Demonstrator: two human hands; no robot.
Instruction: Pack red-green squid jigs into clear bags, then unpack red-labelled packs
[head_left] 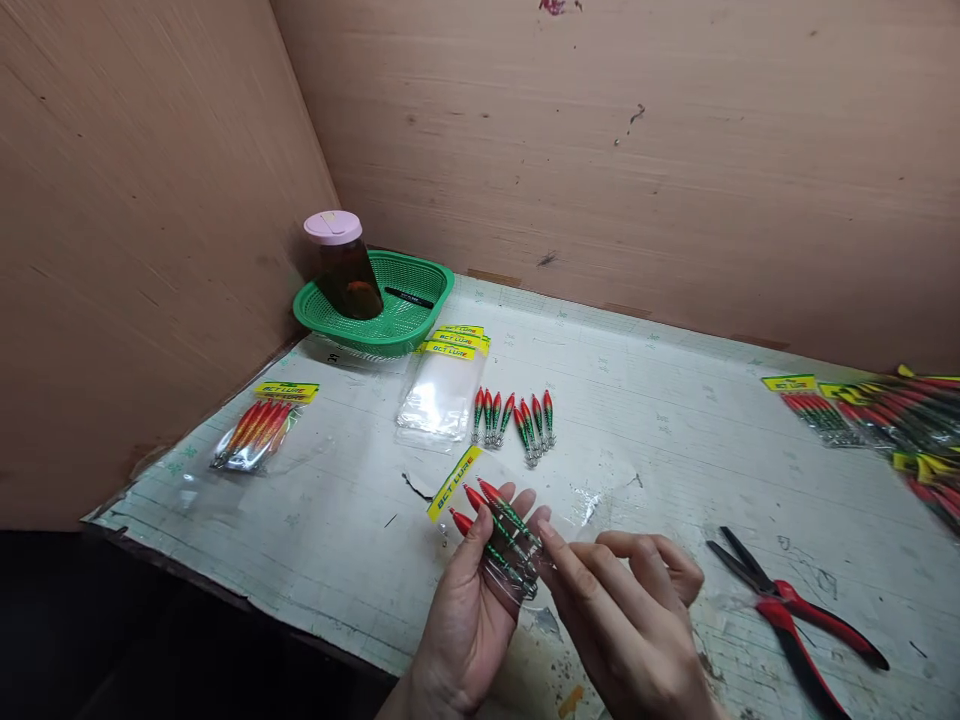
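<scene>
Left hand (471,625): thumb and fingers pinching BCT LURE bag (454,485) around red-green squid jigs (510,514). Right hand (634,615): fingers by hooks (530,588), pinch unclear. Mind points snagging plastic.

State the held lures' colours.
The lures are red at one end, mostly patterned green beyond, best seen in the head view.

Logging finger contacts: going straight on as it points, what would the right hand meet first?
Probably the bag of lures held in the left hand. The right hand looks very near it, perhaps touching; depth is unclear.
</scene>
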